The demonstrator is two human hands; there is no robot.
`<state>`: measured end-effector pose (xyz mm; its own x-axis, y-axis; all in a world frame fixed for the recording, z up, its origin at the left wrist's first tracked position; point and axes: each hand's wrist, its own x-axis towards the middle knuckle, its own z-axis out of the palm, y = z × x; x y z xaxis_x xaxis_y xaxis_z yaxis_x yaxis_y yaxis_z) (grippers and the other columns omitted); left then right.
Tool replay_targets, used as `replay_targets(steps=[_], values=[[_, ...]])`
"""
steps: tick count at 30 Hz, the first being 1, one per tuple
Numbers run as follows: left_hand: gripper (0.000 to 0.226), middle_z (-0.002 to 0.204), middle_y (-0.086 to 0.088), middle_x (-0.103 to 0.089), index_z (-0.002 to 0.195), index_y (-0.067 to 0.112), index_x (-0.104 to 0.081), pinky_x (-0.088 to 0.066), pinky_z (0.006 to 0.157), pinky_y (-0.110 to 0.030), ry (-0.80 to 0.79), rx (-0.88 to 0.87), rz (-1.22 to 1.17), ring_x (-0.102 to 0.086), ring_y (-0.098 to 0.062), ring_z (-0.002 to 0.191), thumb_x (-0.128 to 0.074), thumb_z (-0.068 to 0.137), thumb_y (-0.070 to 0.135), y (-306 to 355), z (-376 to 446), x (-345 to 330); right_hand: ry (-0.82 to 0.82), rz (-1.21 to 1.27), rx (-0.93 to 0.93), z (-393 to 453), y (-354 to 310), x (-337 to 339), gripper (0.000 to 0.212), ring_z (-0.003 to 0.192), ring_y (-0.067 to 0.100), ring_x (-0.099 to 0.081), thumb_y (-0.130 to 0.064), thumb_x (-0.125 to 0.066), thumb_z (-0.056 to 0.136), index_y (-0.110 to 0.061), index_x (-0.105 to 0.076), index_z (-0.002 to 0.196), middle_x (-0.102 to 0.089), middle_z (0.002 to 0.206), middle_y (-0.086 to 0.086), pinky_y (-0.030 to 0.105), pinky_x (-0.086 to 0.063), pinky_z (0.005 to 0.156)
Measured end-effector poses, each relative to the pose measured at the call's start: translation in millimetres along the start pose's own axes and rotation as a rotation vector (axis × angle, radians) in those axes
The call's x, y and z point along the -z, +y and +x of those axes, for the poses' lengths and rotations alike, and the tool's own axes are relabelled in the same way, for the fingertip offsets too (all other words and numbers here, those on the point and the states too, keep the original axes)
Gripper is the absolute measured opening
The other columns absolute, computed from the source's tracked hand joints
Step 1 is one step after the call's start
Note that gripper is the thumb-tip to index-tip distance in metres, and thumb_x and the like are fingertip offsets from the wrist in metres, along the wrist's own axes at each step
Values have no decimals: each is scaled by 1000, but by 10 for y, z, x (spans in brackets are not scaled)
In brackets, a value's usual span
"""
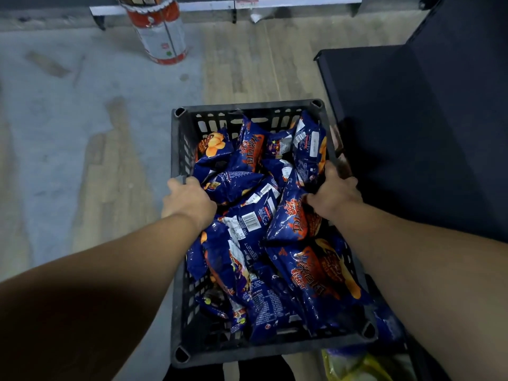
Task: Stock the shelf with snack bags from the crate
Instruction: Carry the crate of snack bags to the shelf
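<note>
A person's two bare hands grip the long sides of a black slotted plastic crate (181, 149) heaped with glossy blue-and-orange foil snack bags (299, 224), seen from a head-worn camera looking down at a worn wood-plank floor (239, 67). The left hand (187, 202) curls its fingers over the crate's left rim; the right hand (334, 195) holds the right rim, its fingers tucked down inside against the bags, so both hands are clamped on the crate rather than on any bag. Stocking appears barely begun, if at all: the crate sits close to full, the crinkled, air-puffed packets piled loosely at all angles, some face up with printed lettering, others showing white barcode panels. No bag is seen on a shelf. A dark, matte shelf unit (412, 119) stands just beside the crate on the right, its surfaces in shadow and apparently bare, suggesting every bag is left to move. The crate's walls are rigid lattice with hollow corner posts. Farther off, a red-and-white cylindrical can (162, 42) stands on the floor near a pale shelf edge (275, 4).
</note>
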<state>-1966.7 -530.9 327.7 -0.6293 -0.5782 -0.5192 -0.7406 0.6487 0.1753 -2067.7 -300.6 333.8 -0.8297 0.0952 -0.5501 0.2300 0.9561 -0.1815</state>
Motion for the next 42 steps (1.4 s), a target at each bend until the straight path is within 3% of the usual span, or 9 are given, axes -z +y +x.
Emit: replay_targets(steps=[9, 22, 31, 42], values=[[52, 126, -14, -32, 130, 12, -40, -47, 94, -46, -19, 36, -55, -50, -40, 109, -62, 87, 32, 11, 77, -277, -11, -1, 12, 172, 128, -142, 86, 127, 44, -38, -45, -69, 83, -42, -11, 147, -28, 140, 23, 54, -39, 103], [56, 133, -16, -29, 133, 11, -35, -43, 92, -45, -14, 83, -23, -44, -43, 117, -62, 88, 32, 107, 50, -367, -18, -9, 37, 171, 141, -163, 80, 123, 39, -42, -44, -67, 86, -38, -14, 147, -34, 137, 20, 42, -40, 98], [54, 133, -18, -29, 133, 12, -30, -40, 84, -42, 44, 85, 10, -42, -43, 115, -59, 90, 27, 182, -59, -423, -33, -19, 14, 114, 132, -147, 82, 132, 40, -35, -42, -61, 91, -36, -6, 150, -22, 149, 20, 47, -37, 101], [60, 141, -17, -25, 142, 13, -24, -40, 88, -44, 108, 35, -21, -37, -41, 121, -54, 91, 26, 227, -229, -474, -25, -72, 37, 109, 110, -80, 76, 126, 41, -40, -37, -60, 92, -29, -11, 150, -29, 144, 18, 47, -42, 96]])
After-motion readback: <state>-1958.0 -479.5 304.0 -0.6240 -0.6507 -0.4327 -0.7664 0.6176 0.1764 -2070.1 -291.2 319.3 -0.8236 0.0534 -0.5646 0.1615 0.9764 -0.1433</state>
